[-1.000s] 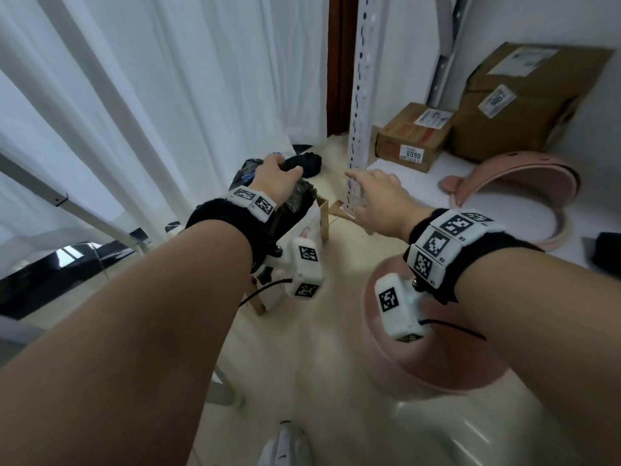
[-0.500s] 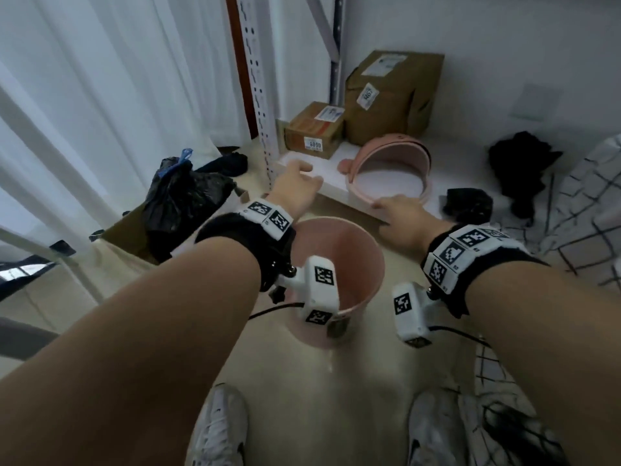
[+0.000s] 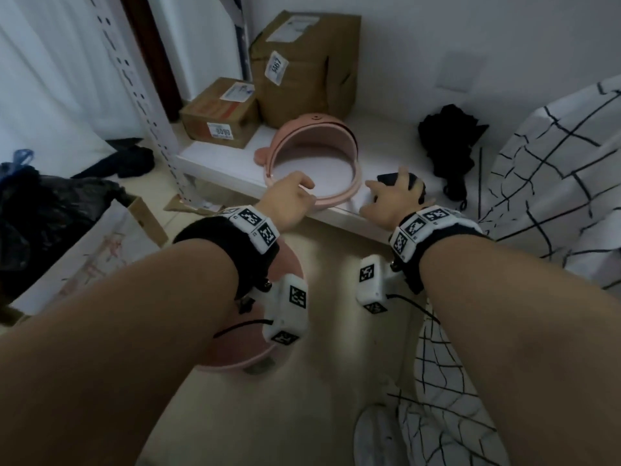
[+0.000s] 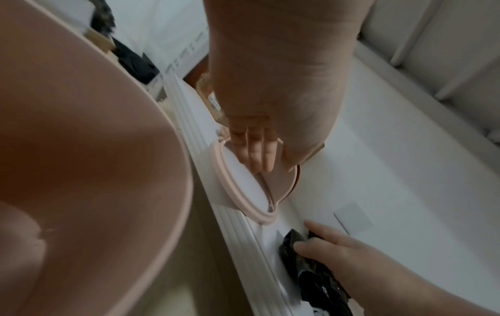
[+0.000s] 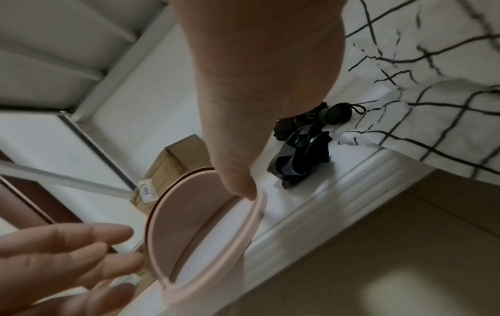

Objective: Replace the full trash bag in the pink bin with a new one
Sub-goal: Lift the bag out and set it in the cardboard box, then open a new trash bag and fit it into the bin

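Right hand [image 3: 389, 203] on black bag [image 4: 311, 275], near shelf edge [image 3: 336, 215].

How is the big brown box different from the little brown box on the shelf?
The big box stands taller and sits further back, by the wall; the little box is low and nearer the shelf's front edge. The big box's brown looks plain and dull; the little box shows reddish print. Both are cardboard with white stickers.

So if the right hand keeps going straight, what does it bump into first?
Most likely the crumpled black bag on the white shelf. The right hand reaches toward it with its fingers already at its edge; whether they touch is unclear.
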Available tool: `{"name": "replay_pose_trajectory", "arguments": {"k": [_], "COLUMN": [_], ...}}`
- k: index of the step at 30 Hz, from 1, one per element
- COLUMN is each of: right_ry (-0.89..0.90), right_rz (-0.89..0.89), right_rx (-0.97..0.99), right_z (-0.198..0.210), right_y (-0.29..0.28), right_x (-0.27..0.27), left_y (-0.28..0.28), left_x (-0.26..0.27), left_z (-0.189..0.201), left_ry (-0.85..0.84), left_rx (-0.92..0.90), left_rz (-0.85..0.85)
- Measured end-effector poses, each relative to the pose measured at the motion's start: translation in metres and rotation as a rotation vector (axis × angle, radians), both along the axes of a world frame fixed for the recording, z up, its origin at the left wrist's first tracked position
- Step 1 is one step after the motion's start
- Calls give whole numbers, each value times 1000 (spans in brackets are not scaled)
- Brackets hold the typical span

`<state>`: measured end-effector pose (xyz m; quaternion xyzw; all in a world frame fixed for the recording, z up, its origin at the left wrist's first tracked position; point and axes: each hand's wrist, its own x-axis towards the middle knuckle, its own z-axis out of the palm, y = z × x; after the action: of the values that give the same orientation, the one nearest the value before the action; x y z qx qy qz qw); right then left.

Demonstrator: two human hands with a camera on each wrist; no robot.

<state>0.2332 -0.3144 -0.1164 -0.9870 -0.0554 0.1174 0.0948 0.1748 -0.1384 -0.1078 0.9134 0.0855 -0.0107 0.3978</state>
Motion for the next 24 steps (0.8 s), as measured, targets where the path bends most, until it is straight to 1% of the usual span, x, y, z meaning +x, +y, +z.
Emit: {"name": "replay_pose_trajectory", "arguments": {"k": [4,7,8,9,11,13,15,19,21,24], "right_ry": [78,186,195,186,86,-81,-183,-204,-201,-127], "right_rz": [-33,-25,-22,-18,10,16,17,197,293,386], "right_rx": [-4,-57,-47,-12,103,202,277,319,398,587], "right_z": [-20,-40,-48,-53,-55,-43,-28,26,53,90], "right_y": [-9,-12,-14,-16,-18,-16,-7,22,40,69], "right_x": [39,43,42,39,30,15,5,-34,-56,-92], "left_y": [-6,-5,-4,-2,1,4,9,23,33,50], "left_x": [38,46,44,43,37,24,15,-33,-60,-97], "left_z": [-22,-36,-38,-40,-38,-29,-21,19,37,61], "left_ry": [-7,7,12,13,14,2,-10,-48,-46,-73], "left_rx": [-3,18,25,31,21,13,20,37,65,80], "left_rz": [-19,-37,-43,-47,-45,-44,-28,5,29,85]}}
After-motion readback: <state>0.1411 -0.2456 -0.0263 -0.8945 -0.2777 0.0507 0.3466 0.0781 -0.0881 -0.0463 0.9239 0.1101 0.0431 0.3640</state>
